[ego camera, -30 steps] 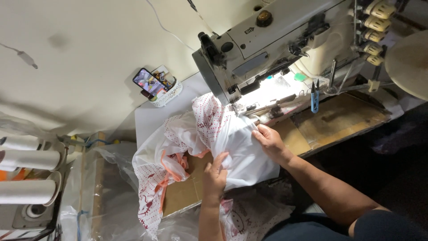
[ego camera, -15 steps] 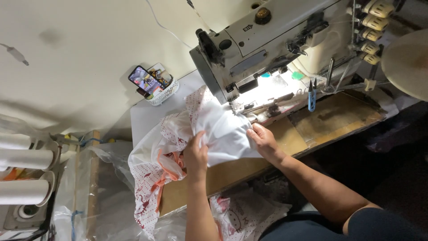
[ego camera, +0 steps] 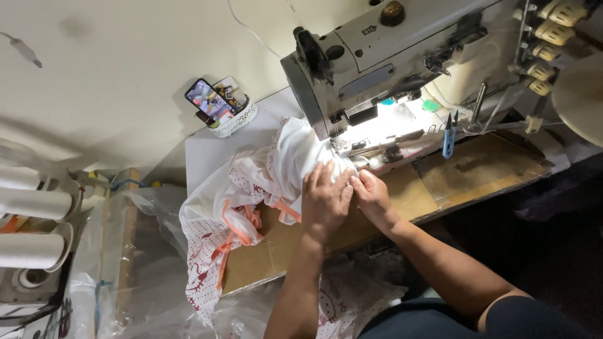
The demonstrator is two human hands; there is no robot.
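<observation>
White cloth garment with red dotted print and orange ribbons, bunched at the grey sewing machine.
It was pressed onto the wooden table by the left hand and pinched by the right hand.

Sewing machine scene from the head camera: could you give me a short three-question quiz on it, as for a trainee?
1. True or false: both hands rest on the white garment at the sewing machine.
2. Which hand lies nearer the lit needle area: A) left hand, B) right hand?
3. What hangs at the machine's right, above the wooden table: scissors, a blue thread snip, or a ruler?

Key: 1 true. 2 B. 3 the blue thread snip.
</observation>
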